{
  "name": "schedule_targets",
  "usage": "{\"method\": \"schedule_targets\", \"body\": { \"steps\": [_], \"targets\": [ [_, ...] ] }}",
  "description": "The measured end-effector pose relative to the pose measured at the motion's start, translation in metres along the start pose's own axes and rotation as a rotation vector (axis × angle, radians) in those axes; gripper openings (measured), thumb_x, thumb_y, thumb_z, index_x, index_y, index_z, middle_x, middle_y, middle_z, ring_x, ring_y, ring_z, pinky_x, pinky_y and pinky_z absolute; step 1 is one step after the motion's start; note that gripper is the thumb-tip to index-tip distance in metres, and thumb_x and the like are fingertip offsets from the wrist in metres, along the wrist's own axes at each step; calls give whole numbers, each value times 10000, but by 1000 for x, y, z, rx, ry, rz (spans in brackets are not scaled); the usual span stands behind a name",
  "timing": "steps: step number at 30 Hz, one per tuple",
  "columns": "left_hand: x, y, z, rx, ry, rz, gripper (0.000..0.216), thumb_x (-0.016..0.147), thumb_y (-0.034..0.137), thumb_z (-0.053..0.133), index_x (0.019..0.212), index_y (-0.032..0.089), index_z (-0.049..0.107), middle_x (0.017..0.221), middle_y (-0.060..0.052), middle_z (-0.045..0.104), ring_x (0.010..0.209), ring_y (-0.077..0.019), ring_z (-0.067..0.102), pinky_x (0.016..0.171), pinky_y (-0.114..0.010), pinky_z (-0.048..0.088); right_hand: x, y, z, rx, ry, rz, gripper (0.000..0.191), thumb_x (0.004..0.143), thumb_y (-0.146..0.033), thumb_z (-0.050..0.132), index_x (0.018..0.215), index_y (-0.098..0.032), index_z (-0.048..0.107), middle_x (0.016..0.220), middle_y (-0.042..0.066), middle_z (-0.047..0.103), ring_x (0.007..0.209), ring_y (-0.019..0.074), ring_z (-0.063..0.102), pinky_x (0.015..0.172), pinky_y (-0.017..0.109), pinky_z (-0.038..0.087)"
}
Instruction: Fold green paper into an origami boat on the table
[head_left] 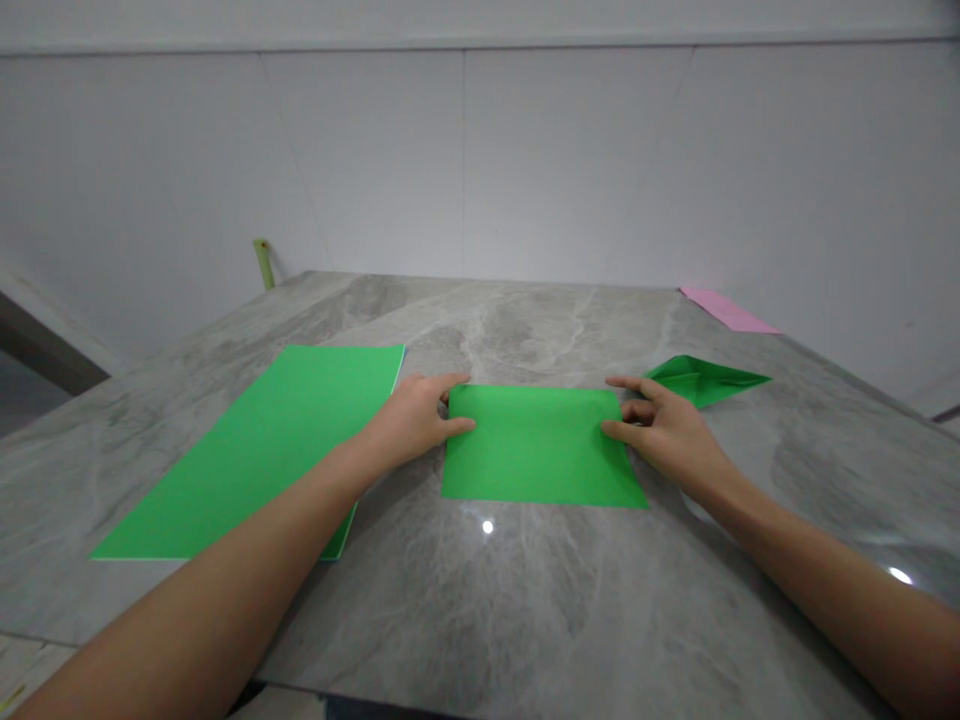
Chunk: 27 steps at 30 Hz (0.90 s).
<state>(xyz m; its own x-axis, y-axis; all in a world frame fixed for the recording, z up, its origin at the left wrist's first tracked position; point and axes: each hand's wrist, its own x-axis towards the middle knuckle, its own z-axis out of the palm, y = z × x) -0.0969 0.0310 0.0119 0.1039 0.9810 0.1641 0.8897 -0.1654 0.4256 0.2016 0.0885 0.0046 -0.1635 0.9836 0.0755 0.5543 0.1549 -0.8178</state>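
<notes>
A green sheet of paper, folded in half (538, 445), lies on the grey marble table (525, 600) in front of me. My left hand (417, 417) pinches its far left corner between thumb and fingers. At the far right corner, my right hand (661, 425) grips the sheet the same way, thumb on top. Both forearms reach in from the near edge.
A larger flat stack of green paper (262, 450) lies to the left. A folded green paper shape (705, 380) sits behind my right hand. A pink sheet (727, 310) lies at the far right edge. A green stick (263, 263) leans against the white wall.
</notes>
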Motion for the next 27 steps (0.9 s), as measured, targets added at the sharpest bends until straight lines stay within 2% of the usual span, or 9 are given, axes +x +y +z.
{"method": "schedule_targets", "body": {
  "steps": [4,7,10,14,18,27],
  "targets": [
    [-4,3,-2,65,76,58,623,754,360,780,1322,182,594,1133,-111,602,1034,-262,582,955,-414,474,1,3,0,6,-7,-12,577,660,-228,672,1223,-146,572,606,-36,613,557,170,578,522,280,402],
    [-6,4,-3,89,87,216,664,728,374,817,1337,251,584,1380,-135,476,1238,-317,469,1064,-498,386,1,5,0,3,-4,-19,583,666,-231,675,1231,-139,568,606,-36,615,554,170,579,528,283,413],
    [-8,3,-2,82,-14,367,690,703,437,834,1336,329,581,1564,-92,302,1405,-377,274,1121,-584,274,1,5,0,5,-4,-8,584,667,-228,679,1234,-138,568,609,-33,619,560,175,590,532,286,424],
    [-8,2,2,59,-147,403,733,694,465,834,1362,363,551,1629,-56,178,1468,-405,127,1139,-616,211,0,2,0,1,5,7,568,665,-223,681,1218,-140,580,604,-33,618,563,178,598,534,287,430],
    [-7,1,3,54,-190,399,744,702,468,827,1378,342,541,1630,-82,178,1481,-404,86,1151,-615,172,-1,-1,0,10,10,12,571,660,-224,683,1215,-137,579,605,-29,616,564,180,597,531,287,425],
    [-6,-1,2,19,-209,397,735,714,432,828,1381,354,530,1613,-70,244,1490,-371,97,1157,-606,175,0,3,1,17,18,-4,550,660,-220,688,1198,-159,593,598,-31,611,553,179,588,531,287,430]
  ]
}}
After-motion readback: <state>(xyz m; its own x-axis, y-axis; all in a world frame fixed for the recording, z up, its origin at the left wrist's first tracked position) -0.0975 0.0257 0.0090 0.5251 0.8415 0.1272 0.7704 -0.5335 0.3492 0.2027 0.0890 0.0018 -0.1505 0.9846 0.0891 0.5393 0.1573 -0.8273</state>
